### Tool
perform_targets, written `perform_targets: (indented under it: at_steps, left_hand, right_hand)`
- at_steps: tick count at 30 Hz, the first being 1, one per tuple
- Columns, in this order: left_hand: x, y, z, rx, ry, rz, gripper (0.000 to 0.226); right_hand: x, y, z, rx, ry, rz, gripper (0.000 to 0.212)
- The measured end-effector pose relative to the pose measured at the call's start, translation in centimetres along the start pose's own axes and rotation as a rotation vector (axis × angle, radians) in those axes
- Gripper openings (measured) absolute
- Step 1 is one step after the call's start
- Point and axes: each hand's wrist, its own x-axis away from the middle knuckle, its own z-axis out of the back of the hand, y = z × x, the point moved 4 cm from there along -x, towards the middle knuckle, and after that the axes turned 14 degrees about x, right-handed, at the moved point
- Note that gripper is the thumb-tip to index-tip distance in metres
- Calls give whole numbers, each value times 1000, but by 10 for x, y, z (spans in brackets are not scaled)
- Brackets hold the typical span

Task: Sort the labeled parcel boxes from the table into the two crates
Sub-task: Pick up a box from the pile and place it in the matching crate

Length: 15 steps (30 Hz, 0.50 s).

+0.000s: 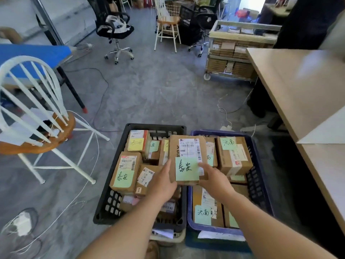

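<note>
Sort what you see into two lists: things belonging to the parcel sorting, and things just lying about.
Job: box, held by left hand and right hand; black crate; blue crate; packed boxes; table.
Lying about: white chair; office chair; stool; cart.

Low in the middle of the frame a brown cardboard parcel box is held up, showing a white shipping label and a green handwritten note. The left hand grips its left edge with the thumb on top. The right hand grips its lower right corner. The box hangs where a black plastic crate meets a blue plastic crate, both packed with noted boxes. A pale wooden surface runs down the right edge. A white spindle-back chair stands at the left.
</note>
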Motion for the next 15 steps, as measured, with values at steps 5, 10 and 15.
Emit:
perform_targets:
  at_steps: [5, 10, 15]
  left_hand:
    - [-47, -49, 31, -52, -10, 72, 87]
    - [-101, -85, 48, -99, -50, 108, 85]
    - [-154, -99, 54, -109, -85, 86, 82]
  right_hand:
    - [-49, -41, -33, -62, -93, -16, 63]
    - [-102, -64, -60, -139, -159, -77, 60]
    - [-150, -71, -71, -146, -154, -105, 58]
